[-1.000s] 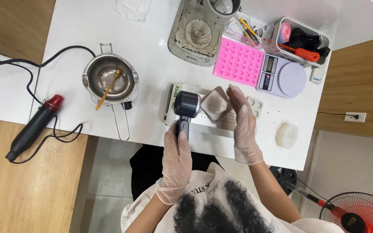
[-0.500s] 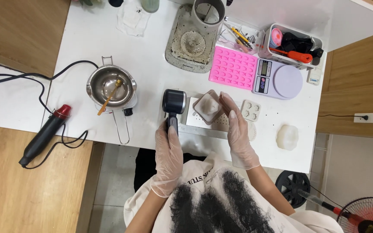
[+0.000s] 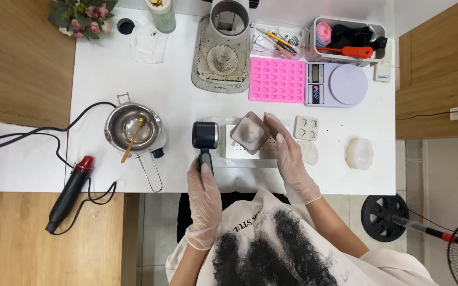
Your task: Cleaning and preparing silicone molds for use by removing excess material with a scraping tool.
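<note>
Both my hands wear thin clear gloves. My left hand (image 3: 203,182) grips the handle of a small black hand-held device (image 3: 205,136) whose round head points at a brownish square mould (image 3: 249,132). That mould holds a pale white block and rests tilted on a white perforated tray (image 3: 250,152). My right hand (image 3: 290,159) holds the mould's right side with its fingertips.
On the white table (image 3: 176,106) stand a metal pot (image 3: 132,127) with a wooden stick, a red-and-black heat gun (image 3: 71,191) with its cable, a pink silicone mould (image 3: 276,79), a lilac scale (image 3: 337,85), small white moulds (image 3: 306,127), a white wax piece (image 3: 359,153), a tool bin (image 3: 345,38).
The head camera has shifted, so the table shows further back, with flowers now in view. My hands keep the same hold on the device and the mould.
</note>
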